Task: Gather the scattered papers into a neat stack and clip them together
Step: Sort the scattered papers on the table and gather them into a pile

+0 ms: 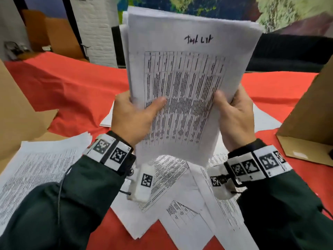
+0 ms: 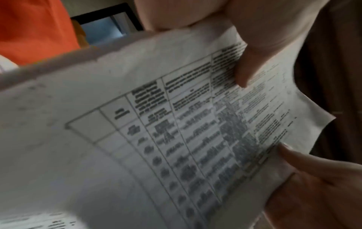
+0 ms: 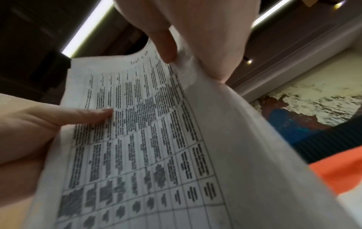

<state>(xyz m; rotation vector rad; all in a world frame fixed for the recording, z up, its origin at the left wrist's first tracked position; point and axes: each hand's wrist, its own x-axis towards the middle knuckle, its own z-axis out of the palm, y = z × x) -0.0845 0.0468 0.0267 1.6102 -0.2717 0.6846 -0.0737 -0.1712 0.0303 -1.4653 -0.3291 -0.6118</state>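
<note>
Paper fills both hands: the left hand [image 1: 134, 114] grips the stack [image 1: 187, 83] at its lower left edge, thumb laid across the printed table on the top sheet, the other fingers behind. The right hand [image 1: 234, 116] grips the lower right edge the same way — thumb on the front, fingers curled round the back. Between them the stack stands nearly upright, lifted clear of the table, its top edge leaning away from the person. A handwritten mark sits above the printed grid on the front sheet; the words are too blurred to read. The sheet edges at the top and left side are uneven, some pages jutting past the others.

Both wrist views show the same grip from below: thumbs pressed on the front page, the paper bowing between the hands. Dark green sleeves [image 1: 75, 201] and white marker bands [image 1: 111, 152] cover the wrists.

Below the hands, loose sheets [image 1: 182, 201] lie overlapping at odd angles on the red cloth [image 1: 75, 87]. More printed pages [image 1: 36, 170] lie at the left, under the left forearm, and further white sheets show behind each hand. Cardboard boxes stand at both sides — one [image 1: 16, 112] at the left edge, one [image 1: 310, 112] at the right. A white brick pillar [image 1: 97, 27] rises beyond the table.
</note>
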